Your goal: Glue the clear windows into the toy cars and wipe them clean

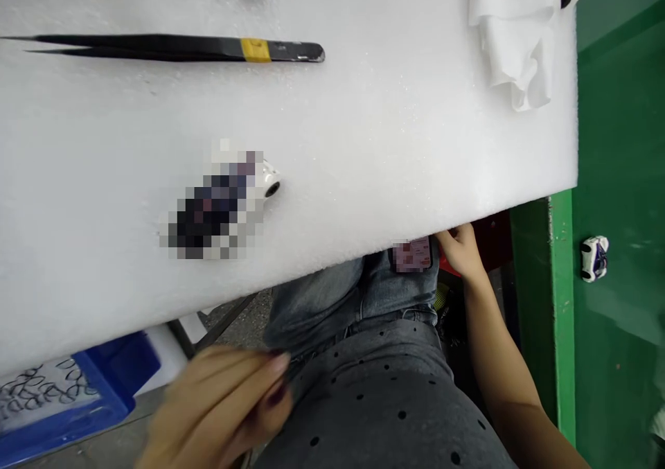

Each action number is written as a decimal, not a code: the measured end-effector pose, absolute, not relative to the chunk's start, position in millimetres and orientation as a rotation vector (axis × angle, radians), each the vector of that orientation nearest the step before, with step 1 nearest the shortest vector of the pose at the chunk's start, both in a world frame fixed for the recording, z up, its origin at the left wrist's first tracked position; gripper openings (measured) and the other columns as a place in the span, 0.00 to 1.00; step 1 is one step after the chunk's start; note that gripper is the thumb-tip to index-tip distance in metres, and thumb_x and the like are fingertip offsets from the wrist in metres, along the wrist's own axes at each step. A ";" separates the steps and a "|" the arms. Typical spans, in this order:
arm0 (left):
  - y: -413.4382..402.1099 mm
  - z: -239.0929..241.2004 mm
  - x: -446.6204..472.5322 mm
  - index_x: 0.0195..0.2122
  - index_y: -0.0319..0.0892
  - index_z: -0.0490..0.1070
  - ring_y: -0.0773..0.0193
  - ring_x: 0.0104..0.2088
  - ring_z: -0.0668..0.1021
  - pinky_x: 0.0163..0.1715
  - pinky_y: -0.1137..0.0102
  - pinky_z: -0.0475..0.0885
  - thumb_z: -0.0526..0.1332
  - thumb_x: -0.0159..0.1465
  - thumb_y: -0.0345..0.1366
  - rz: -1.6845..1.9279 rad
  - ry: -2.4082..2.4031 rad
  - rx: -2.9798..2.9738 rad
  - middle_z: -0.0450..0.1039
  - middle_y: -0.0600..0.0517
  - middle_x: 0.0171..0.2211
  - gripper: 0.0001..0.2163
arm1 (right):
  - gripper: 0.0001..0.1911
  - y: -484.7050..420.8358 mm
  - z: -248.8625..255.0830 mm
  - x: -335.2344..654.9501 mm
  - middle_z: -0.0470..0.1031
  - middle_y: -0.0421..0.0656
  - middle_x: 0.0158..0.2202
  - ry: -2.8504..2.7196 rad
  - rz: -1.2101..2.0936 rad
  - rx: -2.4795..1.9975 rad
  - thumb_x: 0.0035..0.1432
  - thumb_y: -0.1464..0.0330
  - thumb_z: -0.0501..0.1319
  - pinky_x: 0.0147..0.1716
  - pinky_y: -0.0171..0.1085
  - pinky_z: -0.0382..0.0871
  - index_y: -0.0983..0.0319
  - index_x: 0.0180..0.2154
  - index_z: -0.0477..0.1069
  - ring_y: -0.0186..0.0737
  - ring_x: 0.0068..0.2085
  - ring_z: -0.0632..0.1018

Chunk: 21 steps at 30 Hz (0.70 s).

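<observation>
My left hand [223, 403] is low in view beside my lap, blurred by motion, fingers close together; nothing shows in it. My right hand [460, 251] reaches under the edge of the white foam sheet [364, 143], next to a pixelated object on my knee, fingers mostly hidden. On the foam lie long black tweezers [171, 48] with a yellow band, and a small pixelated white and dark part [221, 202] with a round end.
A white cloth [514, 32] lies at the foam's far right corner. A green table frame [561, 303] stands to the right, with a small white and purple piece [593, 258] on it. A blue bin [93, 393] sits below left.
</observation>
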<state>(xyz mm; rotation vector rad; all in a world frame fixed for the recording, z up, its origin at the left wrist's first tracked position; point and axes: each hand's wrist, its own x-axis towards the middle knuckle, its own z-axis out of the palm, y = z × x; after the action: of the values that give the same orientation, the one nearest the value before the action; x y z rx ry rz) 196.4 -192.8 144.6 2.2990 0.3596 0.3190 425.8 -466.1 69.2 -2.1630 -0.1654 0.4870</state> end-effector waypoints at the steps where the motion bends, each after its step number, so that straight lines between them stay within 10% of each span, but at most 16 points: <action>1: -202.6 131.8 195.9 0.54 0.61 0.71 0.60 0.29 0.76 0.30 0.63 0.77 0.65 0.61 0.33 0.374 0.299 2.352 0.74 0.54 0.31 0.21 | 0.07 -468.3 69.5 424.4 0.71 0.41 0.30 -0.188 0.493 -2.161 0.57 0.63 0.59 0.33 0.44 0.70 0.60 0.32 0.66 0.42 0.33 0.73; 8: -223.5 67.6 200.0 0.70 0.46 0.48 0.31 0.65 0.60 0.58 0.39 0.64 0.61 0.65 0.46 -0.216 0.583 2.406 0.51 0.35 0.66 0.35 | 0.25 -470.9 72.2 423.2 0.70 0.48 0.52 -0.475 0.577 -2.197 0.46 0.71 0.62 0.55 0.57 0.67 0.59 0.50 0.66 0.54 0.55 0.71; 14: -216.8 67.9 222.6 0.59 0.42 0.62 0.34 0.52 0.73 0.42 0.48 0.75 0.63 0.60 0.54 -0.387 0.652 2.335 0.66 0.35 0.54 0.31 | 0.08 -463.4 64.2 423.1 0.73 0.44 0.37 -0.276 0.488 -2.202 0.51 0.68 0.61 0.44 0.52 0.73 0.59 0.36 0.67 0.48 0.41 0.76; 21: -219.9 60.5 231.6 0.52 0.41 0.66 0.36 0.49 0.75 0.43 0.51 0.74 0.63 0.55 0.49 -0.200 0.689 2.359 0.71 0.39 0.46 0.27 | 0.15 -471.2 67.3 419.2 0.72 0.45 0.45 -0.353 0.549 -2.166 0.51 0.69 0.57 0.49 0.54 0.70 0.58 0.44 0.66 0.51 0.49 0.73</action>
<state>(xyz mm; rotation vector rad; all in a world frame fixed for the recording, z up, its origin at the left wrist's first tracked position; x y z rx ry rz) 231.6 -219.9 60.5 2.3592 0.6889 -0.1998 419.2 -471.2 67.3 -2.1664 -0.3530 0.5485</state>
